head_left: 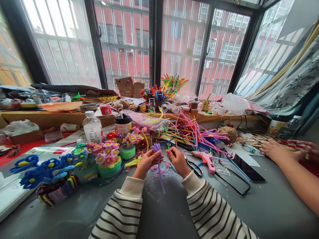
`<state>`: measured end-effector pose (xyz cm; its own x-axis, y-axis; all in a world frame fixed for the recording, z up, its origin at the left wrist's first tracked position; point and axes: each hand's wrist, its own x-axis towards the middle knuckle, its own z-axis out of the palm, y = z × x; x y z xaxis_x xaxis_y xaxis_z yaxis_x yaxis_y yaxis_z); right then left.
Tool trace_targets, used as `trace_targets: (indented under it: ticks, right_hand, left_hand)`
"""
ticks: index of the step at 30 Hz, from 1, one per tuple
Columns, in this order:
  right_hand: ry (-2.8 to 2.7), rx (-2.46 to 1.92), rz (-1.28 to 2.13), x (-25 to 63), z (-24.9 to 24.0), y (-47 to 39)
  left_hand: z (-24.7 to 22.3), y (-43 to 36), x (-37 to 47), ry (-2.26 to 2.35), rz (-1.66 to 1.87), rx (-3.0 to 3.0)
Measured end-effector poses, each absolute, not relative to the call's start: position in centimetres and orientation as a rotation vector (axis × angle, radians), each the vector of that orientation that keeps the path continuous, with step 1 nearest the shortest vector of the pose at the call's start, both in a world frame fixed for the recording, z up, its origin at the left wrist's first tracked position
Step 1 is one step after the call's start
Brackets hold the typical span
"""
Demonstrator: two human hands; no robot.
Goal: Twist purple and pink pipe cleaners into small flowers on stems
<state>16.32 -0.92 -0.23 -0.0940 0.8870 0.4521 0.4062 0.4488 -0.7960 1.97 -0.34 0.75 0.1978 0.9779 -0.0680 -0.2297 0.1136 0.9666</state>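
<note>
My left hand (148,162) is closed on a bundle of purple pipe cleaners (157,148); its loops stick up above the fingers, and a long strand hangs down toward the grey table (159,219). A short way to the right, my right hand (178,161) is closed, its thumb and fingertips pinched together. A thin green piece shows by those fingertips, and I cannot make out whether they hold it. Pink scraps (159,172) and glitter lie on the table beneath both hands. Black-handled scissors (194,168) rest just right of my right hand.
Fuzzy flower pots (109,168) and a bottle (92,127) stand left. Behind is a pile of coloured pipe cleaners (189,129). A pink glue gun (209,162), its black cable and a phone (246,167) lie right. Another person's arm (289,162) reaches in at the right.
</note>
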Motion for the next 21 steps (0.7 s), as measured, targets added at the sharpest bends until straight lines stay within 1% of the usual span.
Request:
trace_targets:
  ticks: [3, 5, 7, 11, 15, 21]
  right_hand:
    - [-1.821, -1.206, 0.451, 16.9, -0.5, -0.5]
    - [-1.804, -1.261, 0.423, 17.2, -0.5, -0.4]
    - [-1.735, -1.271, 0.505, 17.2, -0.2, -0.5]
    - [-1.654, -1.149, 0.572, 16.8, 0.2, -0.8]
    - [-1.627, -1.075, 0.721, 16.2, 0.1, -0.8]
    - [-1.589, -1.096, 0.744, 16.1, -0.1, -0.8]
  left_hand:
    - [0.7, -0.2, 1.9, 0.897, 1.148, 1.025]
    - [0.6, -0.2, 1.9, 0.883, 1.152, 1.023]
    - [0.6, -0.3, 1.9, 0.885, 1.128, 1.033]
    - [0.7, -0.5, 2.0, 0.893, 1.052, 1.084]
    - [1.0, -0.9, 2.0, 0.902, 0.959, 1.162]
    - [1.1, -1.1, 2.0, 0.948, 0.873, 1.239]
